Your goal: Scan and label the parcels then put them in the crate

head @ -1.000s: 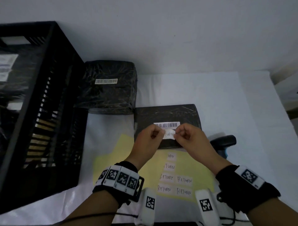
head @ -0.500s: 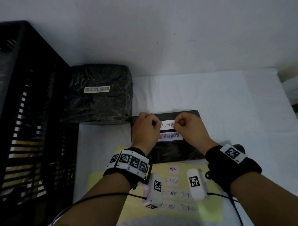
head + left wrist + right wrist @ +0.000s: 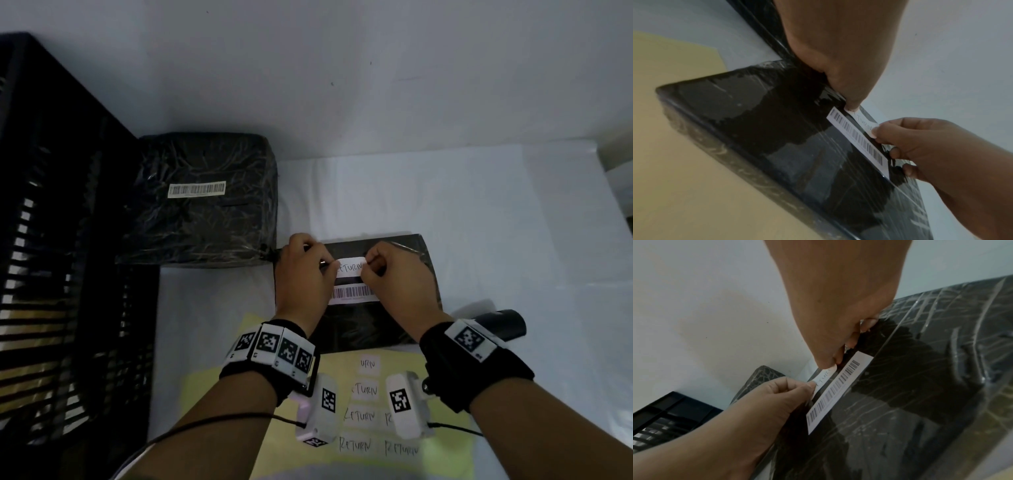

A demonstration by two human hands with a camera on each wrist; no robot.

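Note:
A flat black wrapped parcel (image 3: pixel 363 325) lies on the white table in front of me, with a barcode sticker (image 3: pixel 354 294) on its top. Just beyond the barcode, both hands hold a white handwritten RETURN label (image 3: pixel 350 266) by its ends. My left hand (image 3: pixel 305 270) pinches the label's left end and my right hand (image 3: pixel 394 274) pinches its right end. In the left wrist view the label (image 3: pixel 864 122) sits low over the parcel (image 3: pixel 777 138), beside the barcode (image 3: pixel 857 138). The right wrist view shows the label (image 3: pixel 823 378) between both thumbs.
A black slatted crate (image 3: pixel 61 267) stands at the left. A bigger black wrapped parcel (image 3: pixel 202 202) with its own barcode sits beside it. A yellow sheet (image 3: pixel 373 411) carrying more RETURN labels lies near me. A black scanner (image 3: pixel 503 323) rests at the right of the flat parcel.
Both hands carried the RETURN label from the near side of the barcode to its far side, and lowered it towards the parcel's top. The head view tilted forward.

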